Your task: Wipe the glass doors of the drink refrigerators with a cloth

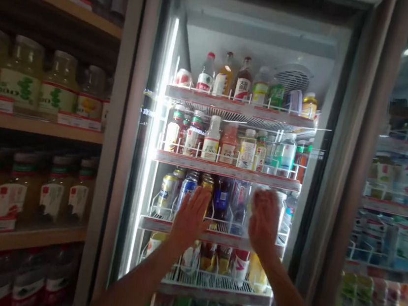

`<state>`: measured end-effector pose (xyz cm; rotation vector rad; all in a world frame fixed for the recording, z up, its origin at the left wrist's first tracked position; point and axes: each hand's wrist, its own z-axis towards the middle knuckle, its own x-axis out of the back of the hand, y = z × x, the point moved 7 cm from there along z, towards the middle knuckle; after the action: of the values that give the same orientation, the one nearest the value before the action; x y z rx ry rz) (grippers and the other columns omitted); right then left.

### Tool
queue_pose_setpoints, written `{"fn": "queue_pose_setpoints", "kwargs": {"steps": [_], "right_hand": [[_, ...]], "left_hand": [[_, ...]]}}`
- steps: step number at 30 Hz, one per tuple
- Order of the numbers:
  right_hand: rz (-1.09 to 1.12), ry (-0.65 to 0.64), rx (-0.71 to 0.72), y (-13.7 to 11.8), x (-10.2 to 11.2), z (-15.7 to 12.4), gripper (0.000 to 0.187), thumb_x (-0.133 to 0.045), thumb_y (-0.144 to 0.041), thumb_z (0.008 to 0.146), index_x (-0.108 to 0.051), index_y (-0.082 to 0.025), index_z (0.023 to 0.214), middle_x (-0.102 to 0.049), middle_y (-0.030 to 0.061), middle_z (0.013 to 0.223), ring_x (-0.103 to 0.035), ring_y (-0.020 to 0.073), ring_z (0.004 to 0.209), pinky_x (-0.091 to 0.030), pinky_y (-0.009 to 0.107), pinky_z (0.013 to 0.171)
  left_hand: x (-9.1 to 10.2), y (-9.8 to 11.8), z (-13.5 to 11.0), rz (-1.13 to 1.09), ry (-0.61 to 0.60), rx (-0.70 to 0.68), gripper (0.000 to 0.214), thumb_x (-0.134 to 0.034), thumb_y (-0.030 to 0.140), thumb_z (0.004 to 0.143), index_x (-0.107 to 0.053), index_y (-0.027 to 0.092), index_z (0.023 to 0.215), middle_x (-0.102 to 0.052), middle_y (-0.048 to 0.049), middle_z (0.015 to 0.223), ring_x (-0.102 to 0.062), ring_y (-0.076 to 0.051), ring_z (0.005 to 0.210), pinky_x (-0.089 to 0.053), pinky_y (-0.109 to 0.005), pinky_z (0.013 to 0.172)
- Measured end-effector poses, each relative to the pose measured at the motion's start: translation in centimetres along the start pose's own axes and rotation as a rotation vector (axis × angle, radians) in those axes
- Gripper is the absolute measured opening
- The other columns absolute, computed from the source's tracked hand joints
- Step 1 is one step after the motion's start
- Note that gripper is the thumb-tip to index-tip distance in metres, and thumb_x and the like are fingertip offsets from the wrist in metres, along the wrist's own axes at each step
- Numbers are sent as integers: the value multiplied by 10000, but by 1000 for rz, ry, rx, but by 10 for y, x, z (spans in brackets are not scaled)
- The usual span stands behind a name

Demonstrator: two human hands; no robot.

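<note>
My left hand (192,214) is raised before the middle shelf of a lit drinks fridge (264,24), its fingers stretched upward and thumb out to the side. Behind it stand a blue can (187,188) and a gold can (207,183). To the right, at about the same height, my right hand (265,217) is smeared by motion. Its fingers point upward and look apart from any clear hold. Between the two hands, dark bottles (222,197) stand on the shelf. Whether either palm touches anything, I cannot tell.
Upper shelves carry rows of bottles, including an orange one (228,143) and a dark one (244,81). On the left, wooden shelves (36,125) hold juice bottles (24,71). Another glass-fronted fridge (394,206) stands to the right. Metal uprights (118,127) frame the opening.
</note>
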<state>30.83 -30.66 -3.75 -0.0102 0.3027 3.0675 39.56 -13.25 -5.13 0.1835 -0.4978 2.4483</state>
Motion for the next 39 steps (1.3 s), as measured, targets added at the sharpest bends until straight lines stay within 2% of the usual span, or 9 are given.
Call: {"fn": "queue_pose_setpoints", "kwargs": {"steps": [4, 10, 17, 20, 25, 28, 32, 35, 39], "right_hand": [[-70, 156, -131, 21, 6, 9, 612, -374, -130, 863, -244, -207, 1455, -320, 101, 1492, -219, 293, 1402, -288, 587, 1081], [3, -85, 54, -49, -19, -6, 623, -369, -140, 876, -196, -239, 1467, -304, 90, 1501, -183, 264, 1415, -299, 545, 1094], [-135, 128, -196, 24, 13, -12, 591, -366, -144, 874, -251, -182, 1452, -306, 139, 1491, -225, 288, 1400, -302, 575, 1080], [-96, 123, -180, -3, 2, -12, 595, -346, -135, 875, -234, -181, 1458, -290, 128, 1500, -187, 288, 1412, -280, 592, 1087], [10, -105, 6, -80, -30, -19, 620, -382, -159, 882, -193, -236, 1468, -309, 76, 1500, -183, 255, 1416, -290, 522, 1106], [-60, -96, -4, -63, -24, -19, 613, -368, -156, 886, -193, -242, 1467, -336, 80, 1487, -214, 246, 1408, -283, 509, 1105], [-122, 129, -207, -18, -5, -11, 596, -335, -131, 875, -228, -196, 1458, -301, 124, 1497, -188, 284, 1412, -285, 578, 1080], [-85, 140, -191, -39, -14, -9, 617, -348, -114, 864, -218, -194, 1462, -289, 125, 1502, -169, 292, 1416, -292, 588, 1077], [-17, -78, 1, -83, -34, -18, 635, -382, -138, 868, -193, -221, 1469, -334, 94, 1487, -192, 262, 1413, -300, 522, 1096]], "left_hand": [[-3, 0, -1, 16, -29, 20, 712, -444, 528, 864, -267, 128, 1426, -323, -88, 1479, -222, -226, 1398, -224, -411, 1129], [-2, -1, 0, -18, -53, 10, 699, -453, 530, 861, -304, 125, 1411, -310, -90, 1484, -235, -221, 1395, -241, -409, 1125], [4, -31, -17, -12, 44, 18, 658, -457, 478, 869, -300, 145, 1414, -368, -81, 1456, -182, -213, 1410, -117, -452, 1160], [1, -38, -23, -11, 44, 19, 687, -471, 452, 866, -240, 150, 1439, -378, -92, 1448, -172, -207, 1412, -117, -447, 1160], [-2, -36, -23, -14, 45, 17, 716, -467, 454, 871, -187, 143, 1452, -359, -95, 1457, -160, -208, 1414, -94, -458, 1162], [0, -36, -22, -18, 63, 15, 702, -462, 443, 874, -199, 136, 1449, -355, -85, 1460, -138, -205, 1417, -63, -453, 1166], [2, -36, -23, 1, 72, 6, 699, -453, 438, 880, -192, 127, 1449, -352, -90, 1460, -145, -215, 1415, -67, -462, 1165], [3, -35, -22, 8, 75, 3, 711, -449, 429, 886, -151, 127, 1458, -358, -97, 1457, -171, -221, 1410, -85, -466, 1162], [5, -34, -20, 0, 87, 7, 731, -455, 420, 886, -121, 118, 1461, -382, -125, 1440, -222, -238, 1396, -122, -483, 1154]]}}
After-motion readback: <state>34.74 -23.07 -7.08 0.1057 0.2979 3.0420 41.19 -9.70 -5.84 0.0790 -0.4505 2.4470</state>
